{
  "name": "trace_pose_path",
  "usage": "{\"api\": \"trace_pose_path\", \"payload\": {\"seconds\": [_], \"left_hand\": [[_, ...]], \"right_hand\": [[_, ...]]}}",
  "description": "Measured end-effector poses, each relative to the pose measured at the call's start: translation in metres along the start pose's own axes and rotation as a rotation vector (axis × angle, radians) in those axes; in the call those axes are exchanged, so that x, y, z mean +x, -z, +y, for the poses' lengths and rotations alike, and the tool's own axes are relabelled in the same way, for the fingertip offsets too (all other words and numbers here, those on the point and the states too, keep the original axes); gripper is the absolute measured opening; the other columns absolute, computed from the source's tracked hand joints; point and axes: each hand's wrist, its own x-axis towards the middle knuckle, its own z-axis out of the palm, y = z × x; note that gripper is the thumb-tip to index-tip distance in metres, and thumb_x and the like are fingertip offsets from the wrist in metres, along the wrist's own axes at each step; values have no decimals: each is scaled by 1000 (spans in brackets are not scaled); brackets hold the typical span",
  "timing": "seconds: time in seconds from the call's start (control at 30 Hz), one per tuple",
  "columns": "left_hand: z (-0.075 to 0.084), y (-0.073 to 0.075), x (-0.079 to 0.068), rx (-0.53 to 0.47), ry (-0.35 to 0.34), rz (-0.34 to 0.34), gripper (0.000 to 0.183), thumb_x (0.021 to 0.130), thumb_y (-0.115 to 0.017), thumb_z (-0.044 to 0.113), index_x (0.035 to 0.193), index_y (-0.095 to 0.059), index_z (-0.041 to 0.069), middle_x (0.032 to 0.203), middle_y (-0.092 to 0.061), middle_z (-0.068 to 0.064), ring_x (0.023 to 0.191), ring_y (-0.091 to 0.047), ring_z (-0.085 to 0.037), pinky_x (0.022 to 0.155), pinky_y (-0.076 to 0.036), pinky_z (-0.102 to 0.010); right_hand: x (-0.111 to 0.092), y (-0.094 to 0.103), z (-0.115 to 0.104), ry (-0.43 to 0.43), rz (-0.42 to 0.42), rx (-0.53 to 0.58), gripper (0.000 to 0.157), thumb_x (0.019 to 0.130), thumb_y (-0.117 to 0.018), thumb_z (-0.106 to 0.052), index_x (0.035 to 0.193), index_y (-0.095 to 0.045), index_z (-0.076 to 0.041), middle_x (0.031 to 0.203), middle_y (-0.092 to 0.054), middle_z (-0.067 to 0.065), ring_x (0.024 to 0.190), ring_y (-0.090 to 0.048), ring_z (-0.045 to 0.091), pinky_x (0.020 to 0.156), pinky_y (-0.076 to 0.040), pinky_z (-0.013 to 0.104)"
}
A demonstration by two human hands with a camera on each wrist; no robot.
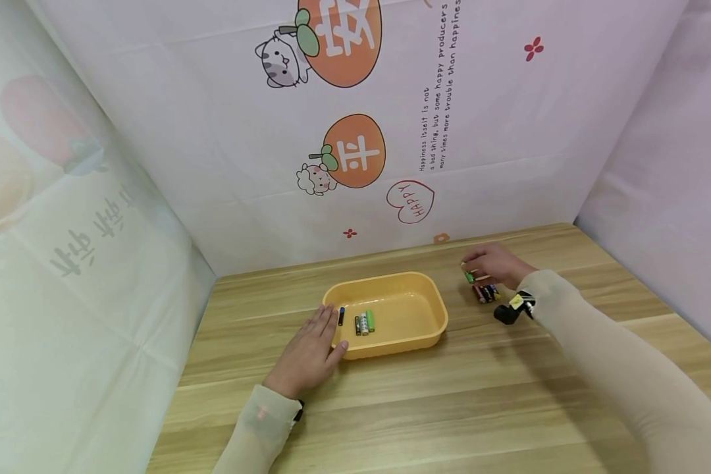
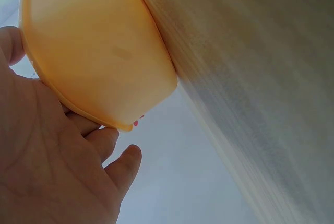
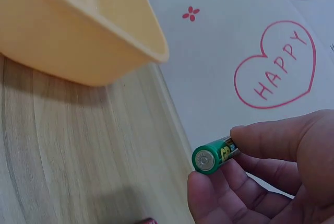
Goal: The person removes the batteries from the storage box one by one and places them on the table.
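Observation:
A yellow plastic tray (image 1: 391,342) sits on the wooden table with several batteries inside. Along its left side lie the fairly straight fingers of my left hand (image 1: 311,352), touching the rim, thumb at the front corner; the left wrist view shows this hand (image 2: 52,151) against the tray's outer wall (image 2: 104,51). To the right of the tray, my right hand (image 1: 494,264) pinches a green battery (image 3: 211,156) between thumb and fingers, its flat end facing the wrist camera. More batteries (image 1: 486,293) lie on the table just below that hand, partly covered by it.
In the tray, a green battery (image 1: 370,320), a white one (image 1: 364,324) and a dark one (image 1: 358,326) lie side by side; a blue-and-black battery (image 1: 341,316) lies near the left wall. Printed white sheeting (image 1: 480,131) rises behind and beside the table (image 1: 426,408).

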Motion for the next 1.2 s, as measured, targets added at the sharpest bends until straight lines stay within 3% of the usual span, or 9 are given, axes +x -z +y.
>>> {"api": "trace_pose_path", "payload": {"seconds": [0.17, 0.47, 0.8, 1.2], "left_hand": [[-1, -1, 0, 7, -3, 1, 68, 105, -35, 45, 154, -21, 1, 161, -16, -12, 147, -8, -24, 116, -17, -42], [-1, -1, 0, 8, -9, 7, 68, 104, -36, 45, 154, -22, 1, 160, -17, -13, 147, -9, -25, 116, -17, -42], [0, 0, 0, 14, -13, 2, 68, 105, -31, 47, 154, -21, 0, 161, -16, -13, 147, -9, -25, 116, -17, -42], [-1, 0, -1, 10, -16, 0, 71, 104, -27, 50, 154, -20, 1, 161, -15, -12, 147, -8, -24, 116, -17, -42]], "right_hand": [[-1, 6, 7, -11, 16, 15, 44, 99, -54, -11, 135, -44, 12, 124, -50, 28, 104, -60, 36, 90, -51, 49], [-4, 16, 18, -29, 45, -10, 46, 100, -54, -13, 136, -44, 12, 118, -55, 26, 91, -64, 23, 87, -52, 49], [-3, 26, 30, -42, 49, 13, 46, 99, -56, -13, 136, -45, 12, 110, -63, 16, 97, -64, 31, 88, -51, 50], [0, 35, 41, -75, 49, 53, 49, 99, -56, -14, 139, -41, 12, 110, -62, 15, 91, -65, 23, 85, -54, 45]]}}
